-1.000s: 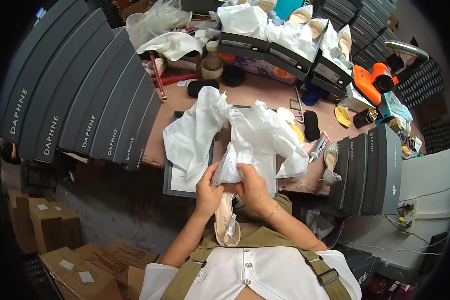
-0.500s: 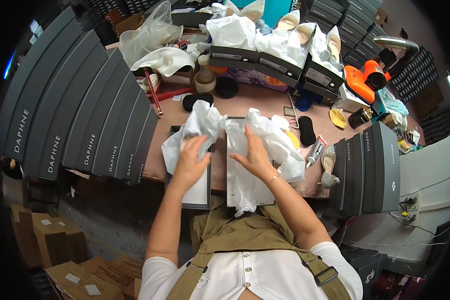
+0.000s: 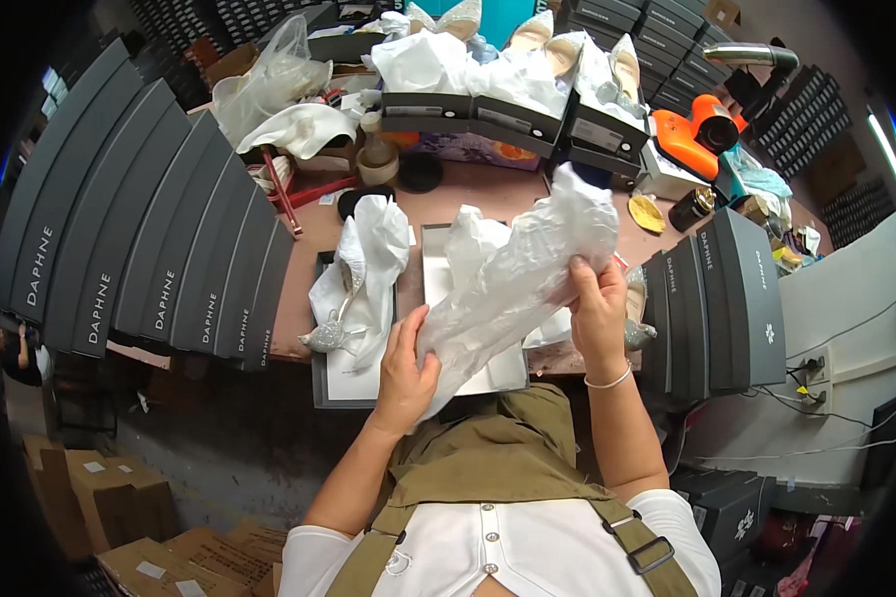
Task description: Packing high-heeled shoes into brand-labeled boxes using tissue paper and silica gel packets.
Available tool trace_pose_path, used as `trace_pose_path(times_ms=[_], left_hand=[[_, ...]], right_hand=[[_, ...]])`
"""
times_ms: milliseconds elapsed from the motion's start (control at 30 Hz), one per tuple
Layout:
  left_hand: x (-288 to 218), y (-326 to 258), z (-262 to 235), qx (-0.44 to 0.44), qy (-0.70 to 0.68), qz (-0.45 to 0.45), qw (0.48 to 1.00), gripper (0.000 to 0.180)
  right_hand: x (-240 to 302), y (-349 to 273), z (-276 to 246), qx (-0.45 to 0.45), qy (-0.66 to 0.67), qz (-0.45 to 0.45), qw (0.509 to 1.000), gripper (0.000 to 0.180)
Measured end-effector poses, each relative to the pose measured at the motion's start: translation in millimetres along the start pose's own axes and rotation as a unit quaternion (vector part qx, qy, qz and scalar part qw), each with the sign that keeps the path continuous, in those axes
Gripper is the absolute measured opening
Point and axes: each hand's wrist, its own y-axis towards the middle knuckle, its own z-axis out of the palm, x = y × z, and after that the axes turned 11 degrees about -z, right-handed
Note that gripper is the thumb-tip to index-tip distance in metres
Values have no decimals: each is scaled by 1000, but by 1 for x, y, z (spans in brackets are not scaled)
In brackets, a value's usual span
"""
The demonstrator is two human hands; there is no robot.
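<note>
1. A brown surface point(image 3: 488, 194) carries an open shoe box point(image 3: 353, 373) at its near edge, with grey box lids point(image 3: 139, 239) fanned along its left.
2. A crumpled sheet of white tissue paper point(image 3: 528, 269) is held up above the box.
3. The left hand point(image 3: 404, 373) clasps the paper's lower end, fingers curled.
4. The right hand point(image 3: 599, 308) pinches its right edge.
5. A silver shoe point(image 3: 334, 323) lies in the box's left half on more tissue.

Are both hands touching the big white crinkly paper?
Touching. The head view shows the left hand gripping the paper's lower end, while the right hand pinches its upper edge, lifting it above the open box.
</note>
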Motion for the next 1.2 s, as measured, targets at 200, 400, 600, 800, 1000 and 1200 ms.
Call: trace_pose_path(times_ms=[200, 400, 600, 800, 1000, 1200], left_hand=[[35, -22, -23, 235, -334, -323, 854, 31], [57, -35, -60, 316, -221, -423, 820, 14], [31, -12, -75, 441, -75, -312, 838, 36], [10, -39, -83, 347, 262, -39, 900, 55], [48, -19, -89, 311, 279, -111, 902, 35], [84, -14, -115, 126, 252, -101, 954, 25]], right_hand=[[10, -19, -51, -37, -87, 12, 995, 29], [77, -31, -31, 360, -498, -211, 760, 90], [-2, -32, -16, 631, -618, -24, 468, 67], [-13, -48, -50, 481, -552, -84, 676, 34], [-18, -61, -81, 487, -641, -86, 587, 25], [-9, -64, -120, 232, -419, 83, 874, 15]])
